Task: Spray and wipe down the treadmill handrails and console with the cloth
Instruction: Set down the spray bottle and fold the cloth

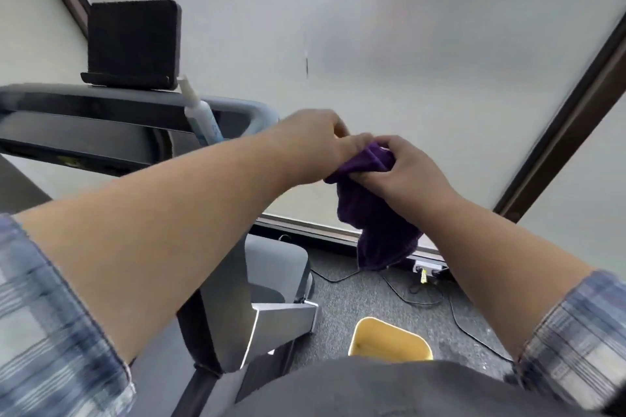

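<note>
A purple cloth [376,223] hangs in the air to the right of the treadmill. My left hand [311,142] and my right hand [403,169] both grip its bunched top edge, close together. The grey handrail [250,108] curves just behind my left hand. The dark console [78,132] stretches to the left, with a black screen [133,41] standing on top of it. A white and blue spray bottle [200,115] leans in the console's holder, its nozzle up.
A yellow bin [389,338] stands on the grey carpet below my hands. Black cables [420,291] and a power strip [428,269] lie along the window's base. The treadmill's upright post and base [271,308] are at lower centre. A frosted window fills the background.
</note>
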A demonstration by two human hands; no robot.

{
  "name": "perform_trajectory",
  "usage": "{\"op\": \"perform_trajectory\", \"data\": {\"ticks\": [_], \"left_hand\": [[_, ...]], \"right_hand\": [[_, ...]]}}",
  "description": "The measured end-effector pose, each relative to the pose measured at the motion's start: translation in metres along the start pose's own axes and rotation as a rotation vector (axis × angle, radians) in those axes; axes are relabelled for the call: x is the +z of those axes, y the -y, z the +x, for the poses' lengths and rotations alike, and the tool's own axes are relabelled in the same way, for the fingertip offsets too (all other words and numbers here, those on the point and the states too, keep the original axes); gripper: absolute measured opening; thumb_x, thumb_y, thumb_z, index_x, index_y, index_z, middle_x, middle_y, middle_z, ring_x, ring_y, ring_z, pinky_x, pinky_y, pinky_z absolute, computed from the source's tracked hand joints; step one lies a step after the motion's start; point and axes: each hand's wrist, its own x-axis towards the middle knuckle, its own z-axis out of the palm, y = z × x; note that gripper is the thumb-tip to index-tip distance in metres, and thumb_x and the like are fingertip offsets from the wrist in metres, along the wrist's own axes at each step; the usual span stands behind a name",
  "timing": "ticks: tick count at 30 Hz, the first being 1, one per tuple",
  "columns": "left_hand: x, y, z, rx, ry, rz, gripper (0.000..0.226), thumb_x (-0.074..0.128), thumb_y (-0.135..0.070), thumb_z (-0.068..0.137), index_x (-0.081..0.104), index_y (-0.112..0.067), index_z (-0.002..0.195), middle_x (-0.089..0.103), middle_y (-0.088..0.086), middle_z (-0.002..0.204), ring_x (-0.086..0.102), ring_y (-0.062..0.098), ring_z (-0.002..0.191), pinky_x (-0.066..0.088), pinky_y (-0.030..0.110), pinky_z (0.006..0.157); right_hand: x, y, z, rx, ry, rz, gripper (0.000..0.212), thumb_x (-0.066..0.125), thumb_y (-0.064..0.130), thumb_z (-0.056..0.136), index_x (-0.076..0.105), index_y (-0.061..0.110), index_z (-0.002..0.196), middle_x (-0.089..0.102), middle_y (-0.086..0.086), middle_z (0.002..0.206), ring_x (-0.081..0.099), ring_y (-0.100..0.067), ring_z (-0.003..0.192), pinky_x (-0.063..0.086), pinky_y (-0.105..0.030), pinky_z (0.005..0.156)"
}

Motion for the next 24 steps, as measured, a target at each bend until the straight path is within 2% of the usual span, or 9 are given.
{"op": "perform_trajectory", "data": {"ticks": [2,4,6,8,12,14,17,21,24], "left_hand": [[0.027,-0.015,0.004,-0.271,0.34,-0.235,0.065,0.041,-0.076,0.088,0.066,-0.02,0.109,0.071,0.002,0.101,0.069,0.021,0.089,0.056,0.036,0.083],[0.052,-0.02,0.007,-0.394,0.506,-0.598,0.068,0.046,-0.075,0.088,0.065,-0.017,0.118,0.072,0.009,0.107,0.071,0.028,0.092,0.056,0.041,0.085],[0.076,-0.021,0.009,-0.414,0.497,-0.92,0.056,0.058,-0.061,0.091,0.066,-0.012,0.117,0.074,0.015,0.108,0.072,0.033,0.095,0.058,0.046,0.08],[0.095,-0.021,0.012,-0.385,0.386,-1.087,0.041,0.065,-0.043,0.094,0.066,-0.01,0.118,0.074,0.016,0.108,0.073,0.032,0.096,0.059,0.045,0.079],[0.119,-0.023,0.02,-0.291,0.276,-1.13,0.033,0.065,-0.029,0.096,0.06,-0.017,0.126,0.073,0.009,0.115,0.071,0.026,0.104,0.058,0.042,0.084],[0.126,-0.027,0.02,-0.275,0.275,-1.192,0.035,0.065,-0.027,0.097,0.056,-0.019,0.13,0.071,0.008,0.119,0.07,0.025,0.107,0.058,0.043,0.085],[0.138,-0.028,0.02,-0.257,0.272,-1.248,0.038,0.067,-0.026,0.095,0.053,-0.02,0.13,0.07,0.007,0.121,0.069,0.024,0.109,0.057,0.047,0.089],[0.144,-0.021,0.022,-0.265,0.24,-1.253,0.043,0.075,-0.026,0.088,0.055,-0.022,0.127,0.073,0.006,0.115,0.072,0.022,0.1,0.059,0.038,0.078],[0.143,-0.012,0.022,-0.299,0.294,-1.227,0.051,0.081,-0.029,0.081,0.057,-0.022,0.126,0.074,0.006,0.112,0.073,0.025,0.098,0.058,0.039,0.078]], "right_hand": [[-0.01,0.0,-0.003,-0.006,-0.022,-0.01,0.075,0.086,0.04,0.07,0.051,0.032,0.136,0.062,0.015,0.112,0.058,0.013,0.093,0.036,0.003,0.072],[-0.02,-0.004,-0.007,-0.005,-0.022,-0.007,0.088,0.088,0.042,0.068,0.044,0.03,0.144,0.056,0.005,0.127,0.058,-0.005,0.111,0.042,-0.012,0.092],[-0.031,-0.011,-0.013,0.023,0.009,-0.001,0.096,0.087,0.046,0.064,0.038,0.036,0.146,0.052,0.001,0.134,0.056,-0.013,0.121,0.044,-0.029,0.104],[-0.042,-0.022,-0.018,0.077,0.081,0.056,0.104,0.086,0.054,0.058,0.033,0.045,0.146,0.05,0.003,0.137,0.057,-0.014,0.121,0.047,-0.037,0.106],[-0.074,-0.053,-0.023,0.244,0.113,0.321,0.105,0.087,0.053,0.057,0.034,0.044,0.147,0.043,0.009,0.141,0.058,-0.006,0.116,0.056,-0.028,0.086],[-0.087,-0.07,-0.028,0.386,0.181,0.406,0.095,0.085,0.048,0.07,0.035,0.037,0.149,0.051,0.009,0.137,0.063,-0.009,0.114,0.053,-0.025,0.082],[-0.091,-0.093,-0.039,0.469,0.28,0.423,0.053,0.076,0.035,0.088,0.056,0.018,0.134,0.075,0.001,0.111,0.073,-0.015,0.101,0.055,-0.028,0.074],[-0.096,-0.101,-0.044,0.476,0.065,0.555,0.023,0.075,0.022,0.089,0.069,0.012,0.109,0.077,-0.011,0.096,0.075,-0.023,0.081,0.056,-0.03,0.059],[-0.104,-0.108,-0.042,0.498,-0.063,0.652,0.022,0.071,0.016,0.091,0.068,0.009,0.112,0.076,-0.016,0.1,0.073,-0.029,0.085,0.058,-0.041,0.07]]}}
